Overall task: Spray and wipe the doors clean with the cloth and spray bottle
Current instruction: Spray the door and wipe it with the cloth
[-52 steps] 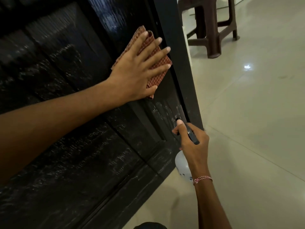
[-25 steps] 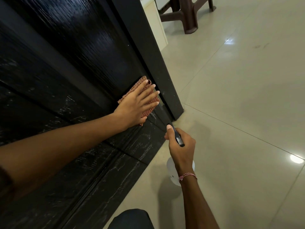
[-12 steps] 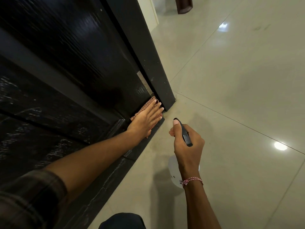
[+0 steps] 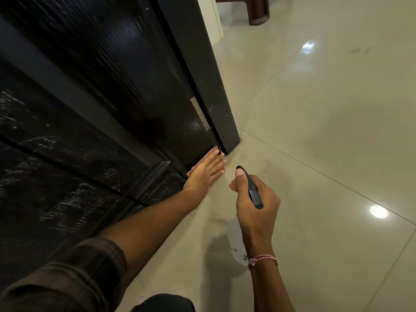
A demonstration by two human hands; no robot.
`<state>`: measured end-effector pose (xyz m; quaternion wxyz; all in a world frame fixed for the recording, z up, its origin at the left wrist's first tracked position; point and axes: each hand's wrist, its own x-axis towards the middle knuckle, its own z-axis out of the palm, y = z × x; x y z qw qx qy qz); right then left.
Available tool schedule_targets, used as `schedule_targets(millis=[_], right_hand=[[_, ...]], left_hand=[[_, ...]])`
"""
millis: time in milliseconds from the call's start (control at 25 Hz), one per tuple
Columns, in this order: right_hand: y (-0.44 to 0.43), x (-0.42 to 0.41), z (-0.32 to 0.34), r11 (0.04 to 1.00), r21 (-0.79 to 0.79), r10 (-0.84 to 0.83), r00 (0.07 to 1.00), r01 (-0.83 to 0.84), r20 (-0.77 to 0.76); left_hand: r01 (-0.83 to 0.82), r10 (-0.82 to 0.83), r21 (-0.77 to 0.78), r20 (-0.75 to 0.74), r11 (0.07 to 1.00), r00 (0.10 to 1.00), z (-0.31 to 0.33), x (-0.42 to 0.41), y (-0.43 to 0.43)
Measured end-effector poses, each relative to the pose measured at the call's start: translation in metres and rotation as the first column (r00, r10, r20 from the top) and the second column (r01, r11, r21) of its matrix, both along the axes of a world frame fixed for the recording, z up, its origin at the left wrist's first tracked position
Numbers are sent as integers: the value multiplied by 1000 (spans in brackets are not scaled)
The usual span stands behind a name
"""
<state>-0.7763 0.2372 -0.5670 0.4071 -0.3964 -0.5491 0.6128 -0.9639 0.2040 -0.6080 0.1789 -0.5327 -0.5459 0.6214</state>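
- Pressing flat with straight fingers, your left hand (image 4: 203, 174) pins the cloth (image 4: 207, 156) against the door (image 4: 117, 91) at its bottom corner, right where the panel meets the floor (image 4: 315, 154) and just beside the dark door frame (image 4: 202, 64).
- The cloth is reddish-brown with a fine check; only a narrow folded strip shows past your fingers.
- The door is glossy black with a wood-grain texture and raised mouldings, and pale streaks lie across its lower panels.
- Your right hand (image 4: 256, 206) is curled round the spray bottle (image 4: 235, 244), thumb laid along its dark spray head (image 4: 253, 192). The white body hangs below your fist, above the floor and clear of the door.
- Two seconds ago the cloth sat much higher on the door; a second ago it was lower, and by half a second ago it had reached this corner, where it remains.
- The bottle has kept its place beside the door edge throughout.
- Small dark marks on the bottle's white body are too small to read.
- A red-and-white thread bracelet (image 4: 262, 259) circles your right wrist.
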Motion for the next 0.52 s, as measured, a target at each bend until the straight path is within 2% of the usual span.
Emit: schedule_targets(millis=[360, 520], right_hand=[[-24, 4, 24, 999, -33, 6, 1000, -6, -4], [-41, 8, 43, 999, -16, 33, 999, -33, -4]], left_hand=[[33, -31, 145, -21, 989, 999, 104, 0, -50], [26, -20, 307, -23, 952, 1000, 172, 1, -67]])
